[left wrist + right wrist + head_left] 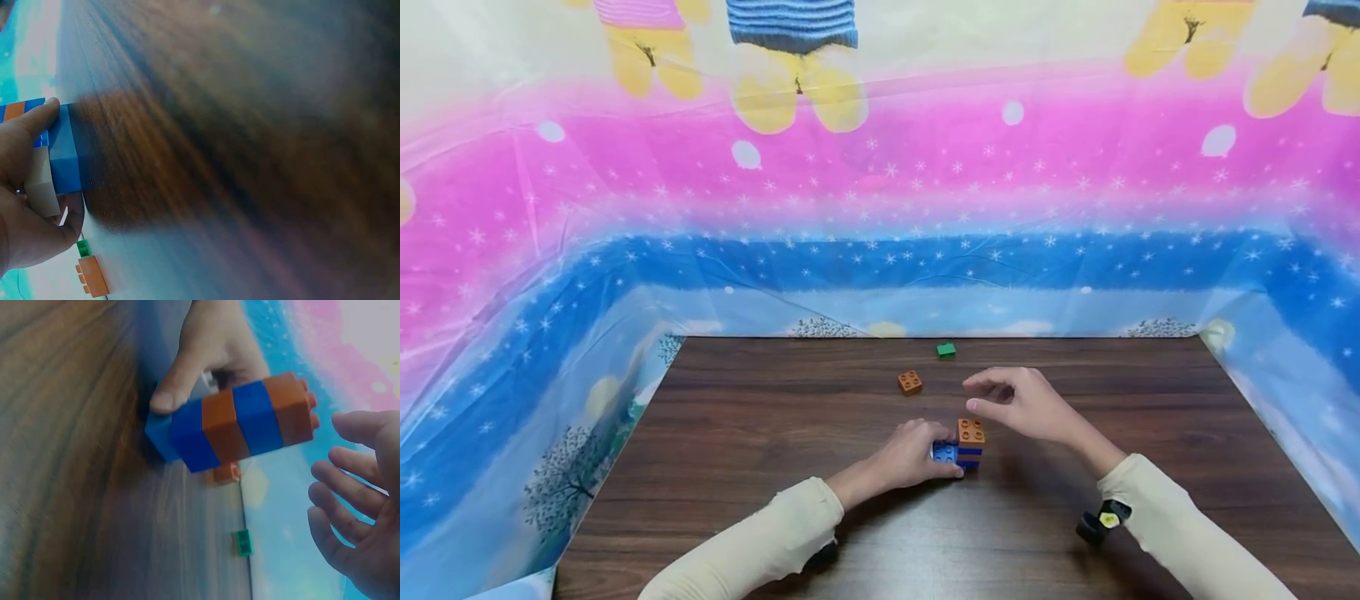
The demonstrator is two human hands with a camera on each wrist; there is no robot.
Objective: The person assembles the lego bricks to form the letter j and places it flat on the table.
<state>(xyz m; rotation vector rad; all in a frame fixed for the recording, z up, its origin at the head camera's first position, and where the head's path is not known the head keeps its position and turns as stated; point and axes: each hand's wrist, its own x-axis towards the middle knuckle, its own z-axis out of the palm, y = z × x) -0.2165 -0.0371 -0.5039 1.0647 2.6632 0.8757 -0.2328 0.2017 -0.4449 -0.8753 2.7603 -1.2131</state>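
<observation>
A tower of building bricks (250, 422), orange and dark blue by turns with an orange studded brick on top, rises from a light blue brick (65, 156) on the table. My left hand (910, 454) grips that light blue brick, the thumb on its near side and the fingers on the far side. A white brick (41, 187) sits on the light blue one, partly hidden by the left palm. Just above and right of the tower, my right hand (1018, 404) hovers with nothing in it, its fingers loosely bent and apart from the thumb.
Beyond the left hand, a loose orange brick (910, 382) lies on the dark wooden table (760, 400). Farther back, close to the table's rear edge, is a small green brick (946, 351). A printed cloth (880, 258) hangs around the back and sides.
</observation>
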